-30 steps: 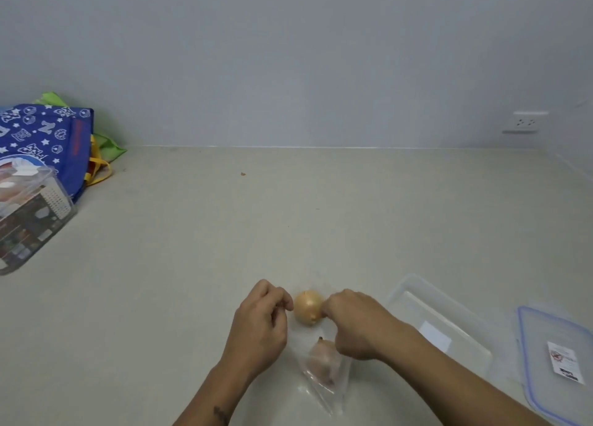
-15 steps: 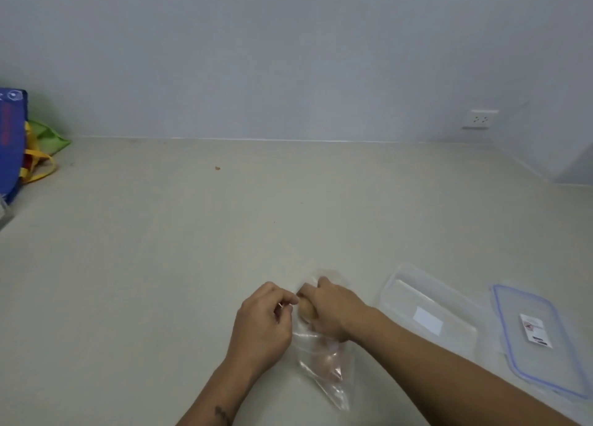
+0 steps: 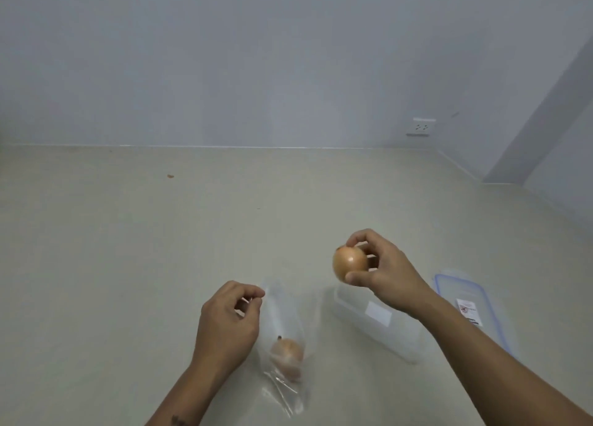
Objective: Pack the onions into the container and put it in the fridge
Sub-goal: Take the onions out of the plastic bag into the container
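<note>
At the left, the left hand (image 3: 226, 324) pinches the far mouth edge of a thin clear plastic bag (image 3: 282, 345) with thumb and forefinger, its other fingers (image 3: 247, 297) loosely curled; the bag lies limp on the pale beige bench (image 3: 128, 265) with a second golden-brown round onion (image 3: 286, 355) sitting near its closed end. If that pinch lifts or tugs the film, the onion inside could roll toward the open mouth and out onto the bench, or the slack bag could slide nearer the edge. Further right, the right hand (image 3: 382, 274) holds a golden-brown round onion (image 3: 349, 262) in the air, thumb beneath and fingertips curled over the top, just above the far-left corner of the clear rectangular plastic container (image 3: 378, 326). The grip covers only part of a smooth, papery skin, so the skin may shear and the onion slip; released this far out, it might strike the container's rim and bounce off instead of landing inside. At the far right, the clear lid with a blue seal (image 3: 471, 310) lies flat beside the container, where a sweeping forearm could knock it along the bench.
</note>
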A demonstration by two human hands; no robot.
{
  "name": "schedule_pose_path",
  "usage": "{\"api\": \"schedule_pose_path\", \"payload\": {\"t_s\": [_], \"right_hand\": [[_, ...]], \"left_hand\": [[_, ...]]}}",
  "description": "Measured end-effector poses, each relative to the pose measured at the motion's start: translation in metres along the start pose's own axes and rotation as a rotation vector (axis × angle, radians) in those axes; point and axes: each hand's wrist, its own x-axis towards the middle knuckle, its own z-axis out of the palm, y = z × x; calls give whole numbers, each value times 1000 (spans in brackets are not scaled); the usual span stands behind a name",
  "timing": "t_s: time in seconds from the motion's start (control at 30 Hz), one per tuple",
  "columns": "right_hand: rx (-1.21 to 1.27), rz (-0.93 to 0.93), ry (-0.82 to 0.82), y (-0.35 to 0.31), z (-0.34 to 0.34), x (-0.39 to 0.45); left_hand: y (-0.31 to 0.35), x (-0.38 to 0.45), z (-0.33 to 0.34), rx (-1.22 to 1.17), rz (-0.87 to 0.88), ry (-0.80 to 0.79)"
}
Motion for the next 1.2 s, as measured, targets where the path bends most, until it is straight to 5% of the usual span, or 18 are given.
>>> {"api": "schedule_pose_path", "payload": {"t_s": [0.17,0.47,0.63,0.83,1.0,1.2], "right_hand": [[-231,231,26,53,3,5],[-434,201,-42,86,23,15],[-385,-202,20,34,43,0],[-465,-442,-310,-26,93,-11],[-781,-168,-696,-14,119,-13],[-915,-118,-796,-7,131,-16]], "left_hand": [[13,-4,5,-19,-45,13],[19,-14,10,-85,-124,83],[16,-18,6,-82,-139,94],[13,-19,3,-90,-121,130],[8,-23,1,-66,-134,113],[6,-28,7,-79,-131,62]]}}
